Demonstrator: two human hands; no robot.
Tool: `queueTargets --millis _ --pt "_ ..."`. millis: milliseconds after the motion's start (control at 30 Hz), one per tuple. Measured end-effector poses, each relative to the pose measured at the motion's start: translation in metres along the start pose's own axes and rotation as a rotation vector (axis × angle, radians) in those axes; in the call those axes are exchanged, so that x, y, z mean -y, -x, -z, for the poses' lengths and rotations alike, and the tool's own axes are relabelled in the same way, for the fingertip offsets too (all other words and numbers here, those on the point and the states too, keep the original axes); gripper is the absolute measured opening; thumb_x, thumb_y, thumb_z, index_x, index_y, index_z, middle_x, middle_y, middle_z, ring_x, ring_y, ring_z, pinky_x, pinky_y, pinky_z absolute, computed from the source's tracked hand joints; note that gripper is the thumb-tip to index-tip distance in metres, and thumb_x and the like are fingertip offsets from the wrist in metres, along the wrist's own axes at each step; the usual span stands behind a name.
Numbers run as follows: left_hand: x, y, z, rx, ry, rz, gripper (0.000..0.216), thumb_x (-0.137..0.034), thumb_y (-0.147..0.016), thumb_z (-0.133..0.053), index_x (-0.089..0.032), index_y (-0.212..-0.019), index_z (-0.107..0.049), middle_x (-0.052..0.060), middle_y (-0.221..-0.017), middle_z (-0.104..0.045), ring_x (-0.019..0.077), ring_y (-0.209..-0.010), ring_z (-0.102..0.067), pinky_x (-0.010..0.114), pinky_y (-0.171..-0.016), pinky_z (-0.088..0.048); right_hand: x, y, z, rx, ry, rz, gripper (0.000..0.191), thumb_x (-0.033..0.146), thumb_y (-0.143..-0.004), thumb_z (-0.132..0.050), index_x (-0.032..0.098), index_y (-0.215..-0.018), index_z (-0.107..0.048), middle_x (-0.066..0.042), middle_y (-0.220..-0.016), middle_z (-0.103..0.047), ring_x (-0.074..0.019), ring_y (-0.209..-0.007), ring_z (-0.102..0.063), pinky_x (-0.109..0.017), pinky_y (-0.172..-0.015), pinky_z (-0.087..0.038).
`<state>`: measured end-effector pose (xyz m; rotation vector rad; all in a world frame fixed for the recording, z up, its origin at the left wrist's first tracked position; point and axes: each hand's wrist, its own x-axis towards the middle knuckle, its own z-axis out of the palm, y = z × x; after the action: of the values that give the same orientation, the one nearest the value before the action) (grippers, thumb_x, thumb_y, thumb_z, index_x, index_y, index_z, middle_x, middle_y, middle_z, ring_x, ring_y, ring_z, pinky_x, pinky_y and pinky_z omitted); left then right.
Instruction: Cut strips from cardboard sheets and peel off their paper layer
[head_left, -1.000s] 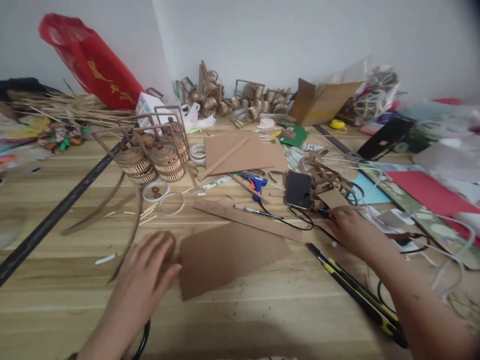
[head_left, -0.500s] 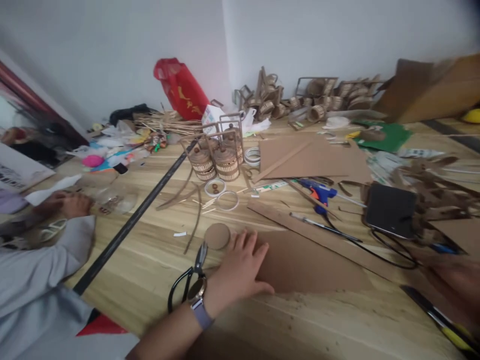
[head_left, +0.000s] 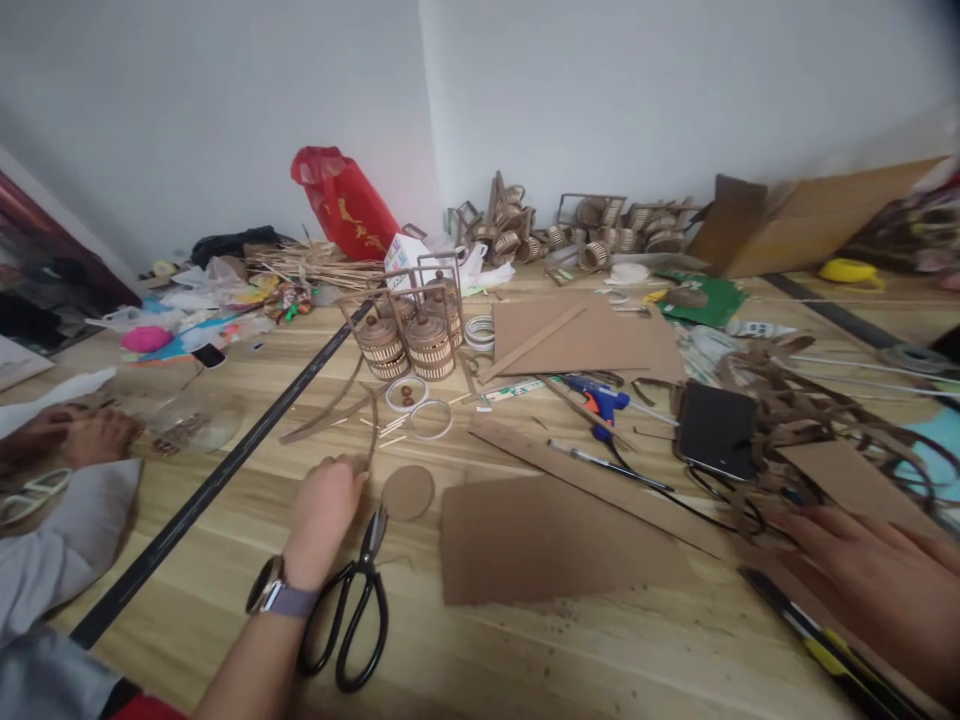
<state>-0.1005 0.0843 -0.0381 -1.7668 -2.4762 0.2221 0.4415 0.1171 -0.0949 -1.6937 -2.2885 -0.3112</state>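
Note:
My left hand (head_left: 324, 512), with a watch on its wrist, rests on the wooden table (head_left: 570, 650). Its fingers are curled at the lower end of a thin curved cardboard strip (head_left: 371, 425). A round cardboard disc (head_left: 407, 492) lies just right of the fingertips, and black scissors (head_left: 358, 612) lie by the wrist. A large flat cardboard sheet (head_left: 547, 540) lies between my hands. My right hand (head_left: 874, 580) lies flat at the lower right with fingers stretched out, holding nothing. It sits beside a yellow and black utility knife (head_left: 829, 645) and a tangle of cardboard strips (head_left: 810, 420).
Another person's hands (head_left: 75, 435) and grey sleeve (head_left: 67, 540) are at the left edge. A long black bar (head_left: 225, 470) crosses the table diagonally. Small cardboard steamer models (head_left: 409, 340), white rings (head_left: 430, 420), a blue glue gun (head_left: 600, 400), a phone (head_left: 716, 432) and a red bag (head_left: 345, 205) stand behind.
My left hand has left the cardboard sheet, moved left past the disc and curled its fingers at the strip. My right hand now shows flat at the lower right. The view has swung slightly.

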Motion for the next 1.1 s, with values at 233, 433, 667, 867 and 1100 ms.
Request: queueTargets --millis 233,433,667,867,1100 --pt "0.001 0.009 -0.001 0.006 0.009 0.028 0.039 -0.012 -0.096 -0.033 -0.012 -0.085 -0.07 0.018 -0.085 -0.075 0.0286 -0.079 -0.074 0.032 -0.061 -0.046 0.075 -0.017 0.016 0.228 -0.041 0.178 0.031 0.042 -0.093 -0.045 0.032 -0.109 -0.07 -0.009 -0.107 -0.074 -0.0286 -0.096 -0.069 -0.044 -0.078 -0.052" --pt "-0.013 0.048 0.045 -0.083 0.017 -0.013 0.032 -0.021 -0.099 -0.037 -0.018 -0.09 -0.068 0.013 -0.092 -0.075 0.0283 -0.075 -0.074 0.032 -0.054 -0.045 0.075 -0.013 -0.007 0.256 -0.022 0.133 0.035 0.029 -0.087 -0.054 0.025 -0.119 -0.065 -0.01 -0.12 -0.071 -0.0303 -0.108 -0.066 -0.045 -0.085 -0.049" --pt "-0.068 0.035 0.062 -0.226 0.081 -0.265 0.029 -0.019 -0.1 -0.04 -0.019 -0.098 -0.069 0.01 -0.091 -0.075 0.0265 -0.082 -0.072 0.033 -0.065 -0.051 0.076 -0.023 0.005 0.342 -0.007 0.09 0.026 0.016 -0.084 -0.048 0.022 -0.102 -0.067 -0.009 -0.107 -0.073 -0.0289 -0.101 -0.067 -0.046 -0.089 -0.041" --pt "-0.119 0.044 0.045 -0.487 0.295 -0.625 0.043 -0.037 -0.1 -0.05 -0.014 -0.136 -0.053 0.018 -0.142 -0.057 0.0273 -0.119 -0.063 0.038 -0.092 -0.055 0.08 -0.026 0.014 0.245 -0.029 0.113 0.024 0.021 -0.092 -0.042 0.024 -0.096 -0.065 -0.006 -0.095 -0.073 -0.0211 -0.088 -0.066 -0.039 -0.084 -0.036" --pt "-0.139 0.068 0.017 0.116 0.143 -0.789 0.091 -0.065 -0.067 -0.081 -0.016 -0.139 -0.056 0.025 -0.151 -0.045 0.044 -0.138 -0.044 0.061 -0.109 -0.039 0.084 -0.03 0.019 0.307 0.052 0.126 0.02 0.026 -0.09 -0.053 0.023 -0.104 -0.068 -0.01 -0.105 -0.07 -0.0271 -0.1 -0.062 -0.04 -0.086 -0.037"
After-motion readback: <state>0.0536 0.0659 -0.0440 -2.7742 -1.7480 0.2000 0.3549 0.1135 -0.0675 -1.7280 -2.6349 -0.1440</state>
